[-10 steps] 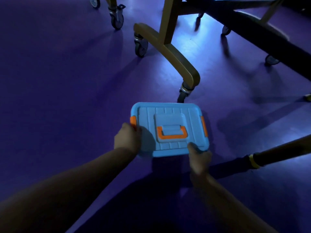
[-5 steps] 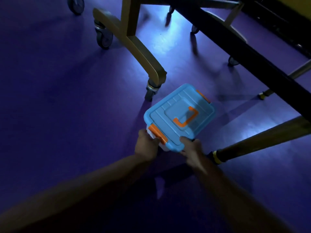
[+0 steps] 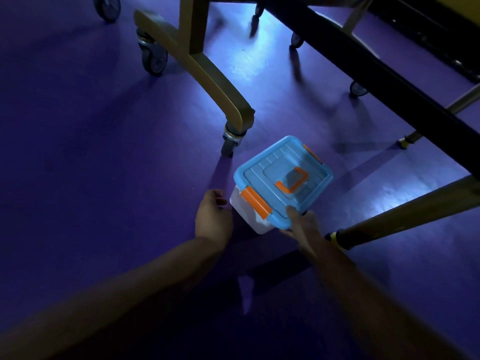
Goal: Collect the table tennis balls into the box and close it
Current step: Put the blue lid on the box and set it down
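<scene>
As only the head view is on hand, we enter everything from it. Item one: the box (image 3: 262, 222), white-walled, resting on the purple floor (image 3: 104, 152) just to three o'clock of the frame's middle, turned so one corner points at us. Item two: its blue lid (image 3: 275, 167), seated flat on top, with the orange carry handle (image 3: 292, 181) lying down in its recess. The near orange latch (image 3: 255, 203), on the seven o'clock side, and the far latch (image 3: 311, 153), at one o'clock, both appear folded down, so we judge the closing done or nearly so. Item three: the right hand (image 3: 304, 224), at the box's five o'clock corner, thumb on the lid rim and the other fingers tucked out of sight round the corner; we take this as a steadying hold. Item four: the left hand (image 3: 213, 216), at eight o'clock of the box, just beside it and apart from it, fingers loosely curled on nothing. Item five: a castered table leg (image 3: 230, 145) at eleven o'clock of the box, near but not touching. Item six: a yellow-banded leg (image 3: 335, 236) at four o'clock. No table tennis balls show on the floor; whether they lie inside the box we cannot tell.
</scene>
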A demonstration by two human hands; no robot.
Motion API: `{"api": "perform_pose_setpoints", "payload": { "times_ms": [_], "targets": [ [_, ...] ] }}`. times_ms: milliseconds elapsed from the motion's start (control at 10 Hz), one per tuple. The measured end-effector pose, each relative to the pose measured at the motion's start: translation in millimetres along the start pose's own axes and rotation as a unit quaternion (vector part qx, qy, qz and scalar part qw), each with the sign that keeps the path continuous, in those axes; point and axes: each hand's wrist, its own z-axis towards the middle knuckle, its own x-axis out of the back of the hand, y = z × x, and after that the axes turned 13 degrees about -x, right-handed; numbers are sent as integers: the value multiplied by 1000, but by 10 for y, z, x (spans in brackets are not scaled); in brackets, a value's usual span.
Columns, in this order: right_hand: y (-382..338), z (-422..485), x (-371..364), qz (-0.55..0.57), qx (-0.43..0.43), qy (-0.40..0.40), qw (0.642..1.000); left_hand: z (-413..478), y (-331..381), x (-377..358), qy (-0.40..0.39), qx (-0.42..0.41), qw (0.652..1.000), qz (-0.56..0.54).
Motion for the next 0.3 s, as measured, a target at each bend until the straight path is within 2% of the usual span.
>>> {"api": "perform_pose_setpoints", "payload": {
  "times_ms": [200,300],
  "targets": [
    [58,-133,-161,-65,54,124,989,247,126,425,25,5,997,-74],
    [48,-386,-335,-218,137,264,929,414,195,853,59,-27,995,-81]
  ]
}}
